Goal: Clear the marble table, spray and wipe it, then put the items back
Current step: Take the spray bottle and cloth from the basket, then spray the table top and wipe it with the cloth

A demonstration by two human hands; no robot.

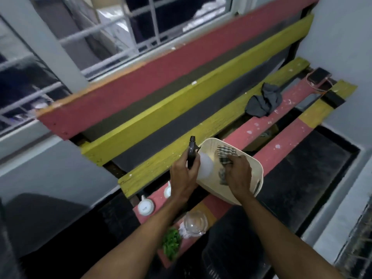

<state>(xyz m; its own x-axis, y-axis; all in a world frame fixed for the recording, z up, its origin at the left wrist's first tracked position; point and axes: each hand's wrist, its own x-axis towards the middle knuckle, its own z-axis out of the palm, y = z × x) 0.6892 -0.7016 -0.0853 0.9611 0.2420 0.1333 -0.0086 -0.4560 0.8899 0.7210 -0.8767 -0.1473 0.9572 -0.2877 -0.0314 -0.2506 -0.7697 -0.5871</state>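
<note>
A cream plastic basket [252, 168] rests on the red and yellow slats of a wooden bench [201, 93]. My left hand [184, 178] grips a white spray bottle [205, 168] by its black trigger head, at the basket's left rim. Inside the basket, my right hand [238, 170] is closed on a black-and-white checked cloth [225, 155]. Two white cups [146, 207] stand on the bench's near end. A clear glass jar [195, 220] and a green leafy sprig [171, 242] lie beside them. No marble table is in view.
A crumpled dark grey cloth [263, 102] lies further along the bench. A dark phone [320, 75] with an orange cable sits at the far end. A barred window [120, 37] runs behind the bench. Dark floor mats [306, 168] lie to the right.
</note>
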